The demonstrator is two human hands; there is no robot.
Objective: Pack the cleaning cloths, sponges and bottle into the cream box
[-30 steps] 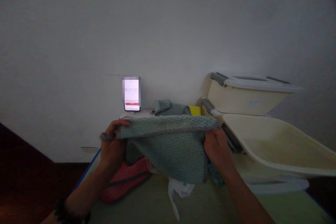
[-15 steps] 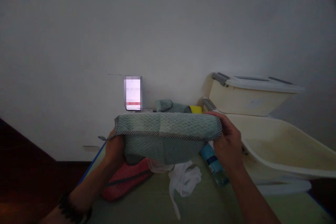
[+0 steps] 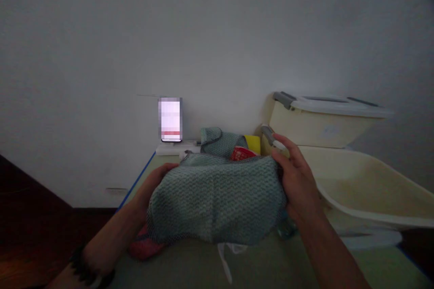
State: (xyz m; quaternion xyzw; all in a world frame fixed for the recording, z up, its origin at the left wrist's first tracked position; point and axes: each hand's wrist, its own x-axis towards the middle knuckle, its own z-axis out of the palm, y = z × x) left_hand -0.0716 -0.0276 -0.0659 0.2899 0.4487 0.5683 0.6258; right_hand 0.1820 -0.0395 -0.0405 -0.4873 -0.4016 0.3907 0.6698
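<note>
A grey-green textured cleaning cloth with a black-and-white checked edge is held up over the table, its broad face toward me. My left hand grips its upper left side, with the fingers partly behind the fabric. At the right edge, my right hand holds the cloth between thumb and fingers. Behind the cloth lies a similar folded green cloth with something red in front of it. A pink cloth and a white strap-like item peek out below, mostly hidden.
A lit phone stands against the wall on a white base. Something yellow lies beside the folded green cloth. To the right are a lidded cream bin and an open cream tub. A bottle is partly covered by the cloth.
The held cloth, earlier folded over at the top, now hangs opened with its face toward me and covers more of the table items. The red item behind has come into view.
</note>
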